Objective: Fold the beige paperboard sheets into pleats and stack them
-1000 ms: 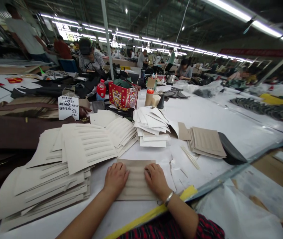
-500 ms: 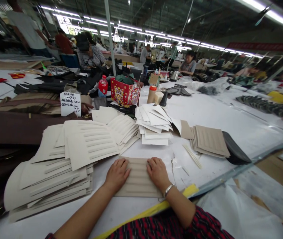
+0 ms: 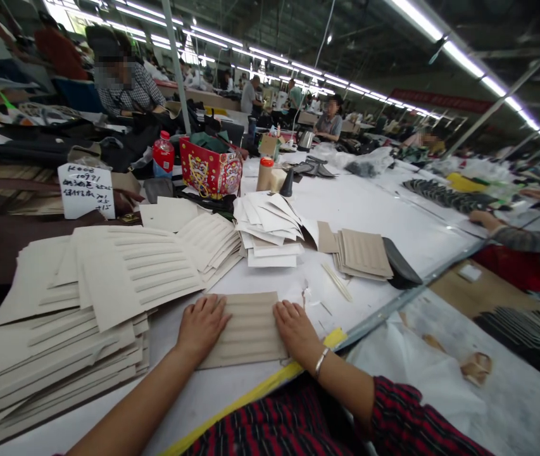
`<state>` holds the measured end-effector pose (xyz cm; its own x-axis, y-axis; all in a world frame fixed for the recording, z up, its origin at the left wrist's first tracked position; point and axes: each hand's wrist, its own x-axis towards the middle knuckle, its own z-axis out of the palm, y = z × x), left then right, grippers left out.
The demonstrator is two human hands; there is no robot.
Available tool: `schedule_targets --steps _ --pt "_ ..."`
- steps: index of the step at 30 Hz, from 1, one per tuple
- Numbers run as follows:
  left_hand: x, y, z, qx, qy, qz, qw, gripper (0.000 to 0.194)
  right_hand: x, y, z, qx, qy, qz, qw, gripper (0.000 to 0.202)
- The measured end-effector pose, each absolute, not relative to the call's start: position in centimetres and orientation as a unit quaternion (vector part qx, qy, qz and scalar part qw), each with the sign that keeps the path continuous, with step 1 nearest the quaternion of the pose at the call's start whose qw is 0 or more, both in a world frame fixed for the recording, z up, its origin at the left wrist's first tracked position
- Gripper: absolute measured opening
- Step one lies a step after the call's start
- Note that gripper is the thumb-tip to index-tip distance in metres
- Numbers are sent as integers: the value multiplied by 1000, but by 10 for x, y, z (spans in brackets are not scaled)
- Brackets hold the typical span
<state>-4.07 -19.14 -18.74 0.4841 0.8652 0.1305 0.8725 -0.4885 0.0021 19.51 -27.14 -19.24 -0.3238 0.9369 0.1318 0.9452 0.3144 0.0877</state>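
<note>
A beige ribbed panel [image 3: 251, 329], stiff like card, lies flat on the white table in front of me. My left hand [image 3: 203, 326] rests on its left edge, palm down, fingers stretched out. On the opposite side, my right hand [image 3: 297, 328] lies over the right edge with its fingers extended; a silver bracelet circles that wrist. To the left is a large, uneven stack of cream ribbed panels [image 3: 156, 266]. Smaller brown ribbed panels [image 3: 365, 252] are piled at the right, beside thin pale sticks [image 3: 337, 281].
White sheets [image 3: 270, 221] are heaped beyond my hands. Behind them stand a red patterned box [image 3: 210, 170], a red-capped bottle [image 3: 163, 155] and an orange-topped container [image 3: 264, 174]. A handwritten card [image 3: 86, 191] leans at the left. Yellow tape [image 3: 270, 387] runs along the near edge. Other people work around.
My view has turned to the right, so the table's contents sit further left in the picture. Both hands stay on the panel. A co-worker's arm shows more at the right.
</note>
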Motion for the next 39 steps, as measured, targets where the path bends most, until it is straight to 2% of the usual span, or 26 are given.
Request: schedule_targets --steps 4,8,11,18,26,28,31,33,35,39 --pt "-40 -194 -188 -860 -504 -73 31 37 181 -318 -186 -587 -808 -40 26 40" --pt "-42 -191 -194 -876 -477 -71 25 38 184 -312 -173 -645 -754 60 107 44" --pt "-43 -189 -199 -877 -478 -51 7 44 191 -290 -179 -680 -717 44 147 47" --pt "-42 -195 -205 -862 -506 -31 3 52 189 -298 -202 -652 -754 -3 75 46" --pt "-44 -197 -200 -871 -491 -25 14 46 187 -292 -173 -673 -737 39 50 36" --pt "-51 -194 -208 -888 -458 -3 41 40 193 -293 -166 -664 -745 37 44 32" --pt "-57 -182 -231 -912 -400 1 90 48 194 -288 -163 -658 -752 9 35 26" --pt "-56 -175 -243 -913 -392 -1 114 51 188 -280 -169 -665 -744 -5 60 31" --pt "-54 -174 -246 -910 -397 5 121 49 179 -271 -180 -675 -730 -2 105 43" --pt "-58 -202 -226 -906 -416 17 73 39 174 -266 -197 -674 -714 65 177 55"
